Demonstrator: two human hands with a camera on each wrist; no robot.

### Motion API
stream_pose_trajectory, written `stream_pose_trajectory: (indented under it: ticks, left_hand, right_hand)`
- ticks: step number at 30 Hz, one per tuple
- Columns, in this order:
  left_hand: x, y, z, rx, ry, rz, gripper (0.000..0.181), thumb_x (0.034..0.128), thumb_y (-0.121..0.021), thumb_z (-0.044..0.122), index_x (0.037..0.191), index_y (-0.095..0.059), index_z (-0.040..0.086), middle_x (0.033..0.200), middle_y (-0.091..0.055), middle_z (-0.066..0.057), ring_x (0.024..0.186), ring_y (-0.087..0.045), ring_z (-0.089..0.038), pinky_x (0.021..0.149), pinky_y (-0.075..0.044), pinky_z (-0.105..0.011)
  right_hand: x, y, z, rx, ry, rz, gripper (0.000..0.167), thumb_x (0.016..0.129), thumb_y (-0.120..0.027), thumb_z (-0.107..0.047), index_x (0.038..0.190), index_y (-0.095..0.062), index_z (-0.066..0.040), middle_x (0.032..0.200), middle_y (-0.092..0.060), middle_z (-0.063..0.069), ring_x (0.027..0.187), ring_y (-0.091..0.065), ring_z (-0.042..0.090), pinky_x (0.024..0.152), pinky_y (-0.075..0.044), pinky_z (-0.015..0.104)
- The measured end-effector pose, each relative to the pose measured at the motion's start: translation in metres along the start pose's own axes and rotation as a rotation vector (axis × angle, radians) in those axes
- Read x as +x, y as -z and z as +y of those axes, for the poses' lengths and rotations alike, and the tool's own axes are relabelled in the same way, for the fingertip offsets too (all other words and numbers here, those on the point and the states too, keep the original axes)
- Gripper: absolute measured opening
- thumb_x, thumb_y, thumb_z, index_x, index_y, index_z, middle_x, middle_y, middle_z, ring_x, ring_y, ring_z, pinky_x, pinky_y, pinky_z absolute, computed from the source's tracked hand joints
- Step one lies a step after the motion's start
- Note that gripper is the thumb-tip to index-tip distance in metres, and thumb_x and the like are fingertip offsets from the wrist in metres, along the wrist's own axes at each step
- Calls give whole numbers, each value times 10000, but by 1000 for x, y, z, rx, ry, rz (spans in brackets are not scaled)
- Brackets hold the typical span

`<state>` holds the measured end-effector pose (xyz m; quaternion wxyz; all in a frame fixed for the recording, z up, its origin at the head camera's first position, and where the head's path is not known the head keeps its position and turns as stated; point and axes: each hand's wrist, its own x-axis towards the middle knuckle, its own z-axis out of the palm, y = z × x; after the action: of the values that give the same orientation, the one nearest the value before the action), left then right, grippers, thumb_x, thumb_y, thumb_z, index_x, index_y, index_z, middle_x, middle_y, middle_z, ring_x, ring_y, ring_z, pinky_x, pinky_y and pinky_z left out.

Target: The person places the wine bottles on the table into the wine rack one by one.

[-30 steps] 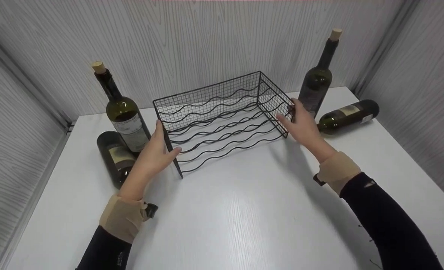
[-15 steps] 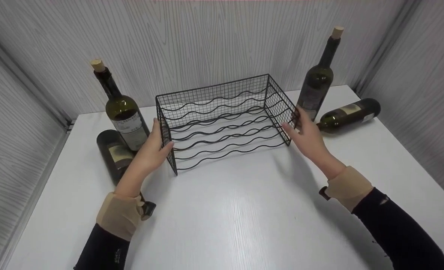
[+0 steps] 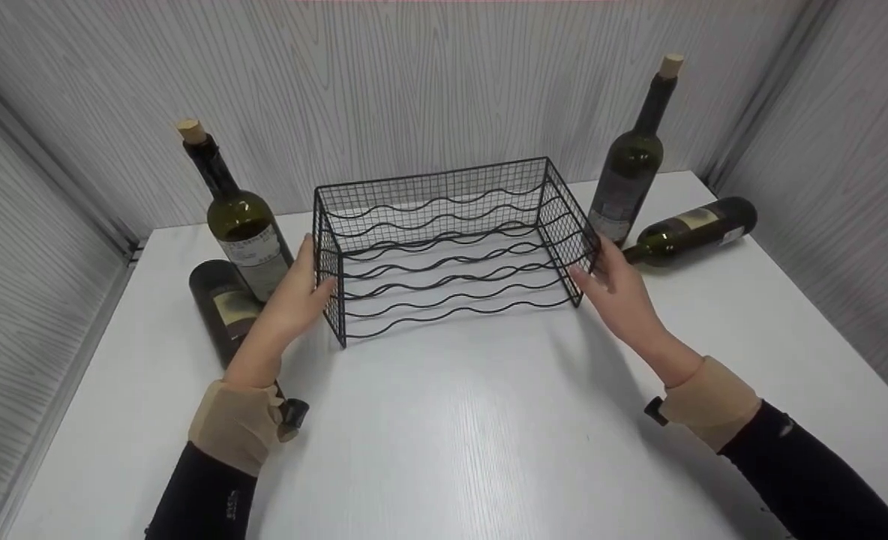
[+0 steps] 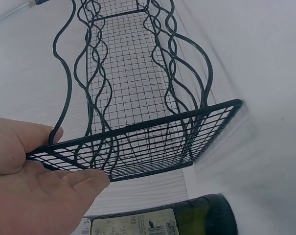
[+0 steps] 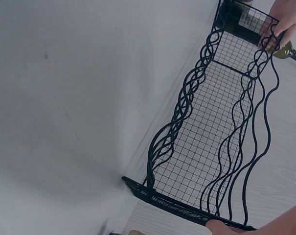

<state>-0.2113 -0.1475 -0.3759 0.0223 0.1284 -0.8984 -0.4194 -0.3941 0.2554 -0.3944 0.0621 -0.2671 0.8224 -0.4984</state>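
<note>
A black wire wine rack [image 3: 429,175] with wavy rails and mesh walls stands across the middle of the table. At its left end, my left hand [image 3: 292,304] grips the mesh side, thumb inside and fingers outside. My right hand [image 3: 624,300] holds the opposite side wall the same way; its outer fingers are partly hidden behind the mesh. From the left wrist, the rack's end rim [image 4: 138,127] runs between thumb and fingers of the left hand [image 4: 35,191]. Only part of the right hand [image 5: 270,220] shows in the right wrist view, touching the rim.
Left of the rack, a corked wine bottle [image 3: 253,244] stands upright beside a lying bottle [image 3: 211,289]. On the right, another corked bottle [image 3: 630,176] stands close to the rack, and one more bottle [image 3: 703,227] lies on its side. A grooved panel [image 3: 429,75] rises behind.
Both hands have turned the rack, and its front now faces me more squarely. Its right end came nearer and further right, while its left end shifted slightly left. The bottles stayed put.
</note>
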Motion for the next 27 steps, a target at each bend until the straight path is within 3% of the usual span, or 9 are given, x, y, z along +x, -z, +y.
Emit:
stream_pose_trajectory:
  ticks: [6,15,27]
  left_hand:
    - [2,-2,-5,-27,-14,23,746,1145,-390,127,1648,122,-77,1745,83,-309,1646,35,-450,1368,-17,-560]
    - [3,-7,-9,-125,-38,74,628,1142,-354,69,1666,-39,-71,1744,-132,-309,1643,-131,-445,1367,-127,-564]
    - [5,-8,-12,-118,-42,72,575,1128,-300,31,1643,-83,-106,1705,-210,-356,1624,-175,-473,1356,-157,-585]
  right_hand:
    - [-3,-2,1,54,41,2,680,1098,-600,-168,1645,-262,54,1691,-353,261,1579,-367,406,1322,-324,464]
    - [-6,-3,4,77,72,-16,671,1100,-588,-132,1652,-250,48,1697,-335,271,1587,-342,420,1330,-298,473]
    - [-5,-4,4,79,79,-6,642,1099,-562,-90,1643,-259,66,1673,-371,286,1564,-381,422,1324,-306,484]
